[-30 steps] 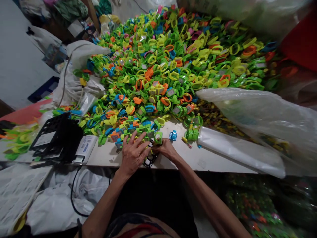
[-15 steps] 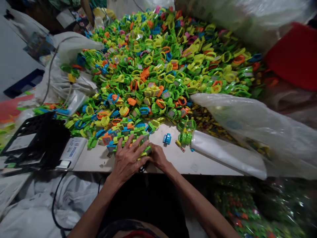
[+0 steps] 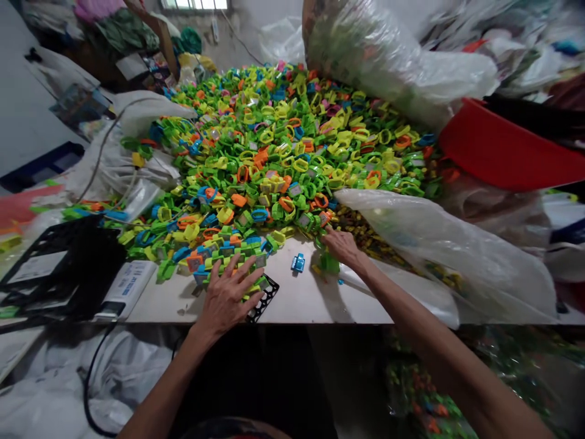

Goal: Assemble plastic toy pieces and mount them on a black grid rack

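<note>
My left hand [image 3: 228,296] rests with spread fingers on rows of small plastic toy watches [image 3: 228,249], mostly green, yellow, orange and blue. A black tray with holes [image 3: 266,300] sticks out beside its thumb. My right hand [image 3: 342,247] reaches to the near edge of the heap, by some green toy watches [image 3: 329,262]. Its fingertips are bent, partly hidden and blurred, so any hold is unclear. Between my hands a single blue toy watch [image 3: 298,263] lies on the white table [image 3: 292,305].
A big heap of toy watches [image 3: 274,146] covers the back of the table. Black trays [image 3: 59,256] and a white box [image 3: 129,286] stand left. Clear plastic sheeting [image 3: 439,244] lies right, with a red object [image 3: 507,146] behind. A black cable [image 3: 89,378] hangs at lower left.
My right hand has left the tray beside my left hand and moved right to the heap's edge, uncovering the tray's corner. My left hand stays on the watches. The view has tilted up.
</note>
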The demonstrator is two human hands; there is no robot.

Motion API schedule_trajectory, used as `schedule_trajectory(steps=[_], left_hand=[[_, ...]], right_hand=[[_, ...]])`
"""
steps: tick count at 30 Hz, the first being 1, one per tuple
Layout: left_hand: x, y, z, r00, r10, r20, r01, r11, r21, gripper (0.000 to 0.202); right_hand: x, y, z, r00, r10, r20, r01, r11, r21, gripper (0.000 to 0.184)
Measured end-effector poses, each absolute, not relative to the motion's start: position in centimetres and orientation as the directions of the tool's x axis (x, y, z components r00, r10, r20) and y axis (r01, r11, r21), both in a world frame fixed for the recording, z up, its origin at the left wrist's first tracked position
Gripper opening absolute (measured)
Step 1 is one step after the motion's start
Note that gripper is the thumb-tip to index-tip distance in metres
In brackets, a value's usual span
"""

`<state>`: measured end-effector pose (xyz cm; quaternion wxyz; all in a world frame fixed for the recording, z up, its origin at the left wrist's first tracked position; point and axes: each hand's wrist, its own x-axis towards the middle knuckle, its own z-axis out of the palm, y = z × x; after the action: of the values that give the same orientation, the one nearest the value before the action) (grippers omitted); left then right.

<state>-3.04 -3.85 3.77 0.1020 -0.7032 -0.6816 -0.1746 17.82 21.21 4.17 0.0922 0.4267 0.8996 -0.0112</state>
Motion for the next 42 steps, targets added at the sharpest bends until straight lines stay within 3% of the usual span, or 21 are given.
schedule_trajectory(steps=[3, 5, 8, 10, 13, 18, 24, 30, 38, 42], left_hand=[[-2.9, -4.2, 3.9, 0.009, 0.926, 0.378, 0.993, -0.053, 0.106, 0.035], [-2.9, -4.3, 4.0, 0.01, 0.927, 0.375, 0.992, -0.056, 0.114, 0.035], [-2.8, -4.3, 4.2, 0.009, 0.932, 0.361, 0.991, -0.057, 0.123, 0.037], [-2.8, -4.3, 4.3, 0.012, 0.936, 0.351, 0.99, -0.06, 0.125, 0.037], [-2.9, -4.2, 4.3, 0.02, 0.936, 0.351, 0.991, -0.066, 0.12, 0.037], [-2.8, -4.1, 4.2, 0.017, 0.937, 0.35, 0.992, -0.059, 0.111, 0.037], [-2.7, -3.8, 4.2, 0.012, 0.937, 0.349, 0.992, -0.053, 0.11, 0.036], [-2.6, -3.6, 4.4, -0.004, 0.933, 0.36, 0.993, -0.04, 0.113, 0.042], [-2.2, -4.1, 4.6, -0.037, 0.944, 0.328, 0.996, 0.01, 0.084, 0.046], [-2.3, -4.1, 4.6, -0.032, 0.956, 0.292, 0.998, 0.013, 0.066, 0.048]], right_hand=[[17.9, 20.3, 4.1, -0.596, 0.8, -0.075, 0.803, 0.596, -0.018, 0.023], [17.5, 18.7, 3.7, -0.578, 0.815, -0.034, 0.79, 0.549, -0.272, 0.02], [16.1, 15.0, 2.2, -0.658, 0.729, -0.189, 0.55, 0.293, -0.782, 0.016], [14.7, 12.4, 0.7, -0.702, 0.659, -0.27, 0.39, 0.04, -0.92, 0.011], [12.4, 9.7, -1.1, -0.675, 0.691, -0.256, 0.249, -0.114, -0.962, 0.011], [10.4, 9.6, -2.2, -0.702, 0.682, -0.206, 0.14, -0.151, -0.978, 0.009], [10.5, 10.4, -3.2, -0.752, 0.64, -0.156, 0.202, -0.002, -0.979, 0.008], [10.4, 10.3, -2.7, -0.783, 0.622, -0.004, 0.267, 0.33, -0.905, 0.005], [10.6, 9.1, -3.7, -0.74, 0.672, 0.04, 0.262, 0.343, -0.902, 0.005], [11.0, 9.0, -3.5, -0.773, 0.63, 0.075, 0.26, 0.422, -0.869, 0.007]])
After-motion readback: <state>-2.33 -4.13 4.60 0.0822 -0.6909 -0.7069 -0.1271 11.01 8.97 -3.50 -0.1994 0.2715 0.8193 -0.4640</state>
